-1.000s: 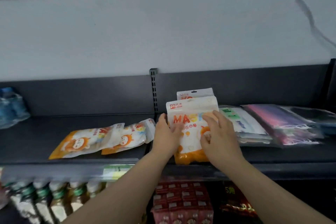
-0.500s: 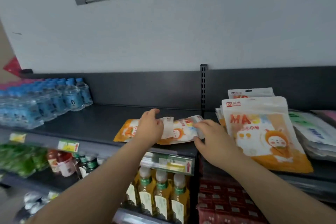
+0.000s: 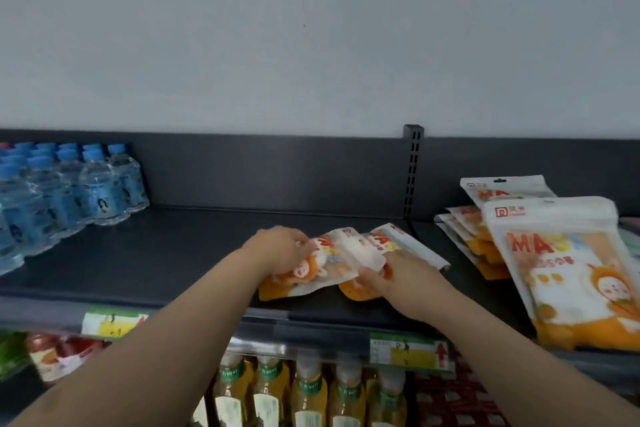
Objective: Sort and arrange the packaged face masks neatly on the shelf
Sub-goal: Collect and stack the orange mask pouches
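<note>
Two white-and-orange mask packs lie side by side on the dark shelf point(image 3: 166, 253), near its front edge. My left hand point(image 3: 277, 250) grips the left pack point(image 3: 332, 263), which is tilted up and overlaps the other. My right hand point(image 3: 401, 274) holds the right pack point(image 3: 412, 246) at its lower end. To the right, a stack of the same orange mask packs point(image 3: 568, 267) stands in a pile, with another pack point(image 3: 502, 189) behind it and several more point(image 3: 467, 229) fanned out underneath.
Blue-capped water bottles point(image 3: 69, 191) fill the shelf's left end. A slotted upright point(image 3: 412, 170) divides the back panel. Below the price-tag rail point(image 3: 405, 352) stand yellow drink bottles point(image 3: 308, 392), red-labelled bottles point(image 3: 59, 354) and red packets point(image 3: 457, 402).
My hands left the orange stack on the right and moved left to the two loose packs. They now grip them and have pulled them together, the left pack lifted.
</note>
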